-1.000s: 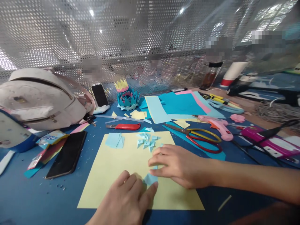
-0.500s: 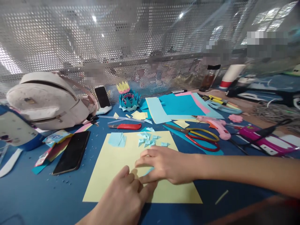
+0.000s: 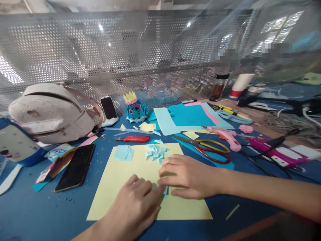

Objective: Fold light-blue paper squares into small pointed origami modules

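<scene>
A small light-blue piece of paper (image 3: pixel 166 191) lies on a yellow sheet (image 3: pixel 107 190), partly hidden under my fingers. My left hand (image 3: pixel 136 202) is closed, its index finger reaching onto that piece. From the right, my right hand (image 3: pixel 187 177) bends its fingers over the same piece, with the thumb lower down beside it. Just beyond my hands, several small folded light-blue pieces (image 3: pixel 157 154) sit in a group. A stack of light-blue paper squares (image 3: pixel 123 153) rests near the sheet's far left corner.
Beyond the sheet are a red utility knife (image 3: pixel 136 138), scissors (image 3: pixel 213 150) and a pink glue gun (image 3: pixel 227 135). A phone (image 3: pixel 76 167) lies at left, before a white backpack (image 3: pixel 50 113). A blue paper flower (image 3: pixel 136 112) and coloured paper sheets (image 3: pixel 190 117) stand farther back.
My right hand has shifted right, its thumb now apart from my left hand. My left index finger now reaches onto the small paper piece. The camera view has tilted up slightly.
</scene>
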Demonstrator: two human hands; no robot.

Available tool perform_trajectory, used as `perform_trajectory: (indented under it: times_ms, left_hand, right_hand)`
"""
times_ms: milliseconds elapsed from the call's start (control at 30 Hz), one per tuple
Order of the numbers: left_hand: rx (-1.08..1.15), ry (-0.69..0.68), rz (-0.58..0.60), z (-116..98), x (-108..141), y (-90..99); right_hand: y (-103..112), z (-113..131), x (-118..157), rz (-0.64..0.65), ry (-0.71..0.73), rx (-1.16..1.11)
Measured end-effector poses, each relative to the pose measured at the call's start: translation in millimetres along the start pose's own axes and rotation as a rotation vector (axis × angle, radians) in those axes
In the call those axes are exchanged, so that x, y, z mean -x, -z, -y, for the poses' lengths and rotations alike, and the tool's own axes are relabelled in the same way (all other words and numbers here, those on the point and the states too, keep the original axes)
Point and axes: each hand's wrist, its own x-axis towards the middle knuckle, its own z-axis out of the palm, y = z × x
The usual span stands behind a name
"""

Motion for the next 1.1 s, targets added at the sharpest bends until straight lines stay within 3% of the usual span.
perform_trajectory:
  times_ms: [200,367,500,667,900,1100]
  left_hand:
    - [0.140,0.215,-0.099,13.1,-7.9,-9.7]
    - [0.217,0.347,-0.133,18.1,-14.4,-12.4]
    - [0.312,0.409,-0.173,19.8,-15.1,-13.1]
    - [0.448,0.448,-0.229,20.0,-13.3,-15.0]
    - [0.605,0.464,-0.295,23.9,-15.7,-14.1]
    - [0.612,0.513,-0.362,26.0,-15.0,-9.8]
  right_hand:
    - [-17.4,-5.1,-19.4,-0.047,-0.086,-0.169]
    - [-22.7,-5.6,-25.5,-0.079,-0.343,-0.517]
    - [-21.9,-4.0,-25.7,-0.183,-0.490,-0.757]
    - [-24.4,-4.8,-22.6,-0.253,-0.510,-0.852]
    - [-23.6,-3.6,-20.4,-0.216,-0.489,-0.863]
    - [-21.8,-3.0,-19.9,-0.142,-0.455,-0.892]
